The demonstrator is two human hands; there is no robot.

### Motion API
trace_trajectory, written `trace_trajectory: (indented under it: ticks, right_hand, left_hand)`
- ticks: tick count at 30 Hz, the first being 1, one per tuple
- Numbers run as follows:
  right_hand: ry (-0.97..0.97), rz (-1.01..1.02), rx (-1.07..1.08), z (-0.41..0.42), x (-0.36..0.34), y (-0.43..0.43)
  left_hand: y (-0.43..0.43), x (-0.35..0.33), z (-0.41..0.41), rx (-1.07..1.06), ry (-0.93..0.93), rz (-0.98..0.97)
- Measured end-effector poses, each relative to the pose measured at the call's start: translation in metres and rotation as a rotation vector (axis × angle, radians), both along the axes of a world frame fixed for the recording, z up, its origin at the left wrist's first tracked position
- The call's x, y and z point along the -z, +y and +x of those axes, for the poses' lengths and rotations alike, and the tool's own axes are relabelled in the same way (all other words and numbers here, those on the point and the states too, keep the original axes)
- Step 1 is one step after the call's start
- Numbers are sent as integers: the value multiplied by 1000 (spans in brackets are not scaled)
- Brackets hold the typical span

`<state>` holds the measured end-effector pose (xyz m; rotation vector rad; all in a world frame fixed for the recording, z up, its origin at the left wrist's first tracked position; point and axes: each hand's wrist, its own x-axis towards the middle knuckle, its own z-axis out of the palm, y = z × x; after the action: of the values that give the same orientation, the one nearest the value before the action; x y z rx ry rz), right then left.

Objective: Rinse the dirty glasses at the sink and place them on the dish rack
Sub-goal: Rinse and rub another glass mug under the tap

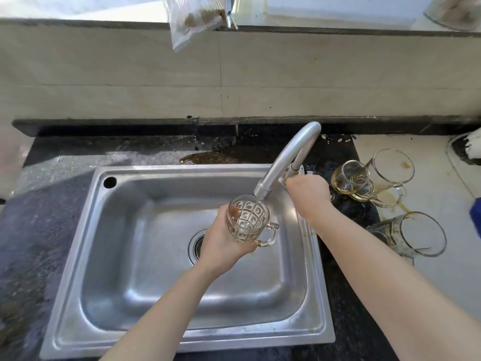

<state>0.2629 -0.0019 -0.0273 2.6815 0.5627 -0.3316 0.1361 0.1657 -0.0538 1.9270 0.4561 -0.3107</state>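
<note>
left hand wraps a patterned mug (under the spout); right hand curled at the tap base

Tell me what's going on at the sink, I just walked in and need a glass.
A person is rinsing glasses. The left hand holds a patterned glass mug upright under the faucet spout, over the sink. The right hand is at the faucet base. Three dirty glass mugs lie tipped over on the counter to the right, amid brown spills.

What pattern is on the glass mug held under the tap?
Head view: the glass mug is clear with a raised grid of squares.
</note>
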Motion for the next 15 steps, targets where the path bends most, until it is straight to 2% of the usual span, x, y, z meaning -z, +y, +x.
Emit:
trace_trajectory:
  ticks: [15]
  right_hand:
    - [19, 3, -72, -7, 0, 3]
  left_hand:
    - [1, 2, -6, -45, -28, -34]
